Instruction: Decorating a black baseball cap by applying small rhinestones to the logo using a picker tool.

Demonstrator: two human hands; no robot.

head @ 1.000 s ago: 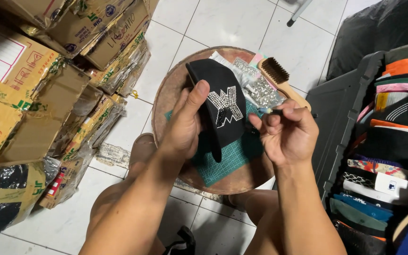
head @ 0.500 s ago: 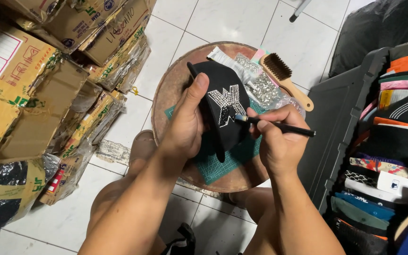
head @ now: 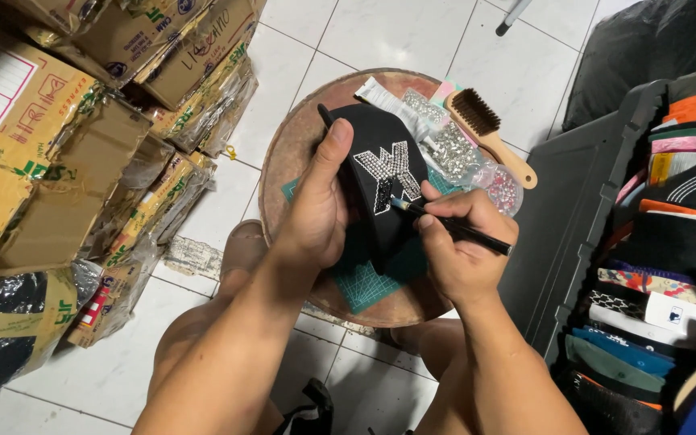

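While the left hand [head: 316,213] grips the black cap [head: 380,189] above the round wooden table [head: 283,161], the right hand [head: 461,242] pinches a black pen tool [head: 453,227], tip touching the cap's rhinestone emblem [head: 386,171].

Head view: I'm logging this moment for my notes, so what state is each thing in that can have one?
Left hand: closed round the black cap, thumb up on its front.
Right hand: pinching a black pen tool.
Black cap: held up above the round stool, rhinestone design facing the camera.
Pen tool: tilted, tip at the design's lower edge.
Brush: lying flat, untouched.
Rhinestone bags: lying on the stool.
Round stool: upright.
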